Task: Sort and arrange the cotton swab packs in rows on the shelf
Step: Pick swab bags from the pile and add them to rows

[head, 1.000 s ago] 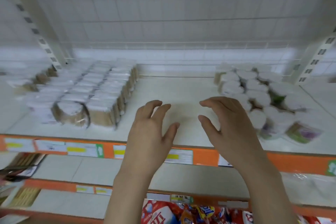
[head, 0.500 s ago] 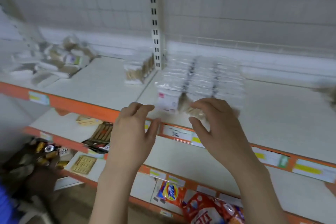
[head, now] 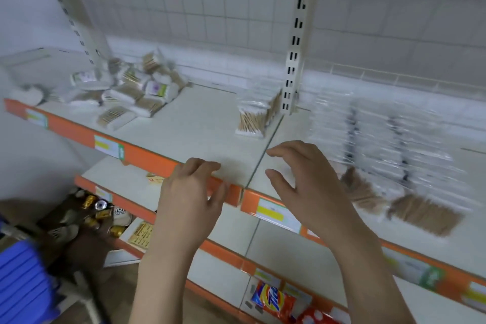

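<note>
Head view
Shelf (head: pixel 200 126): a pale, flat, speckled board with an orange front strip carrying white and yellow price tags; a seam split it into two bays at the slotted upright (head: pixel 295 42).
Back wall: a white wire grid ran behind the whole shelf, with a low wire rail along the rear edge.
Loose packs (head: pixel 131 92): cotton swab packs lay in a jumbled heap at the far left of the shelf, clear wrap over wooden sticks with white tips, some tilted, some flat.
Short row (head: pixel 256 113): a few packs stood in a line just left of the upright, sticks upright.
Rows (head: pixel 381 139): on the right bay, glossy clear packs sat in several neat files running front to back, blurred by motion.
Left hand (head: pixel 189 194): empty, fingers curled and fairly narrow, hovering over the orange strip near the seam.
Right hand (head: pixel 307 184): empty, fingers spread wide in a claw, above the front of the right bay, just beside the rows.
Lower shelves: similar pale boards; an orange detergent bag (head: pixel 273 300) lay at the bottom.
Floor side: a blue ribbed basket (head: pixel 23 279) sat at the lower left.
</note>
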The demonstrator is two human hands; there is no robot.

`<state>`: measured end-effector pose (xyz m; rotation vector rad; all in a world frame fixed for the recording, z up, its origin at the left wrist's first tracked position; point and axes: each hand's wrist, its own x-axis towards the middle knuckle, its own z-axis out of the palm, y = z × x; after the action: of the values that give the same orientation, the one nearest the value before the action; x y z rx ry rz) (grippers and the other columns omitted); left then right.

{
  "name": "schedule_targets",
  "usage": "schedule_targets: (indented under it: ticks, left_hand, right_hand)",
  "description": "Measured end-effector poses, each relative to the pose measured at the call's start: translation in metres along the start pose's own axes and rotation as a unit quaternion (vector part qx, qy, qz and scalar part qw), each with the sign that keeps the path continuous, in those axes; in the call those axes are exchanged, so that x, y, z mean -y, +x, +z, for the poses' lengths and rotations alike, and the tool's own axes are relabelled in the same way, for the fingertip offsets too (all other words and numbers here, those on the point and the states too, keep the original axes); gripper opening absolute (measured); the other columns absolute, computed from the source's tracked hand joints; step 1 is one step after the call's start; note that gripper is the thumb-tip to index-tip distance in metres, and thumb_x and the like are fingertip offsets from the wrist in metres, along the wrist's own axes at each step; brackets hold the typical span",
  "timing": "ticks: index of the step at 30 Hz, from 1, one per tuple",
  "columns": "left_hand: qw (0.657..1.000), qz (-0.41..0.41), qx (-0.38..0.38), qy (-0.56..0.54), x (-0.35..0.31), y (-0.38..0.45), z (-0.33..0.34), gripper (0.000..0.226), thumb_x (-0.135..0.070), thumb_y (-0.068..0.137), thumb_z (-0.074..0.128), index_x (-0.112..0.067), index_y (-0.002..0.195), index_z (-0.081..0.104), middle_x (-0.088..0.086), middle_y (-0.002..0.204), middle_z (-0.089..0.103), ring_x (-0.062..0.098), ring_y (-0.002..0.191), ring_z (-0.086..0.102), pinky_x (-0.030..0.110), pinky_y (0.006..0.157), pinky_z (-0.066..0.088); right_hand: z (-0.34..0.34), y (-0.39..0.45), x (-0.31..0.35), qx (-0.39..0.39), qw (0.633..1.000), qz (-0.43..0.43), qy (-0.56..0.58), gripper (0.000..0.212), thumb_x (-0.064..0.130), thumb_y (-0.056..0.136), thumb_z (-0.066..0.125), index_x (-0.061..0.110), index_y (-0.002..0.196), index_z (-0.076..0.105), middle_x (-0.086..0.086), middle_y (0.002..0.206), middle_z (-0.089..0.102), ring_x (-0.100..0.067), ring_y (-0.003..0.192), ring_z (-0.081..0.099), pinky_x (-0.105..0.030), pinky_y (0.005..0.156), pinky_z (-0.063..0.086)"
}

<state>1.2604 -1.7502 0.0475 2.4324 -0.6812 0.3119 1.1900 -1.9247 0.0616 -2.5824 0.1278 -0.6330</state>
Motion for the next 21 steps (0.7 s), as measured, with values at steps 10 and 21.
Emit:
schedule_targets:
  ticks: [10,21]
  left_hand:
    - [0.997,-0.071,-0.034,0.027,0.072,0.032,-0.028,0.032,-0.029,0.085,0.062,-0.015,0.114,0.063,0.001,0.113,0.061,0.025,0.106,0.055,0.046,0.088,0.045]
    - [0.998,-0.054,-0.018,0.025,0.214,0.08,-0.088,0.03,-0.029,0.085,0.062,-0.016,0.112,0.064,0.0,0.112,0.061,0.025,0.104,0.056,0.046,0.085,0.047]
  right_hand:
    - [0.064,0.076,0.032,0.042,0.997,-0.054,0.025,0.027,0.023,0.089,0.058,0.02,0.116,0.059,0.009,0.114,0.055,-0.009,0.111,0.043,-0.021,0.096,0.032]
    - [0.164,0.138,0.12,0.056,0.998,-0.019,-0.008,0.03,0.029,0.092,0.053,0.024,0.121,0.055,0.012,0.121,0.051,-0.005,0.114,0.039,-0.017,0.092,0.026]
